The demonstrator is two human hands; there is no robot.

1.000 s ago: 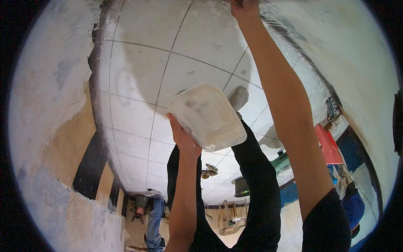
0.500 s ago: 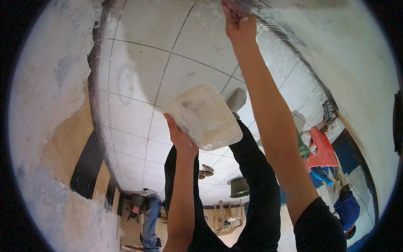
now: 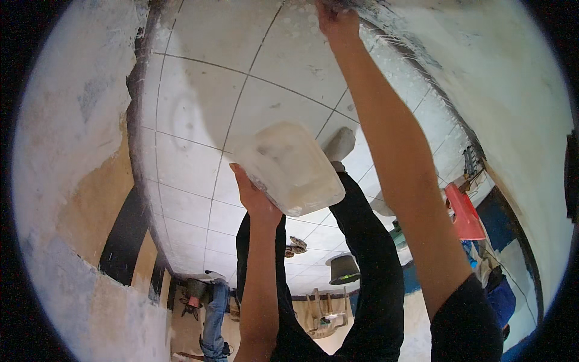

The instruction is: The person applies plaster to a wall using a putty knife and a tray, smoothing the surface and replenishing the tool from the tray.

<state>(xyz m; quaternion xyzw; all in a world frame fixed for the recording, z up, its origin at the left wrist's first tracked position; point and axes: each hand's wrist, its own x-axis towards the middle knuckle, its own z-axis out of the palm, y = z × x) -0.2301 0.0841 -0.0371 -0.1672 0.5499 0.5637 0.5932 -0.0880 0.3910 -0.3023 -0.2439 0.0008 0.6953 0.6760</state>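
While left grip (image 3: 258, 198) holds it — container (image 3: 295, 169) extends rightward.

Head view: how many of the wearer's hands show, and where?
2: left hand near mid-picture, holding the rectangular plastic tub at its left side; right hand at the top edge, partly cut off.

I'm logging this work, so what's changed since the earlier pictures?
Your right hand shifted left and drew nearer you, then reached partway back out. Nothing was visibly grasped or released. Your left hand still holds the translucent plastic container.
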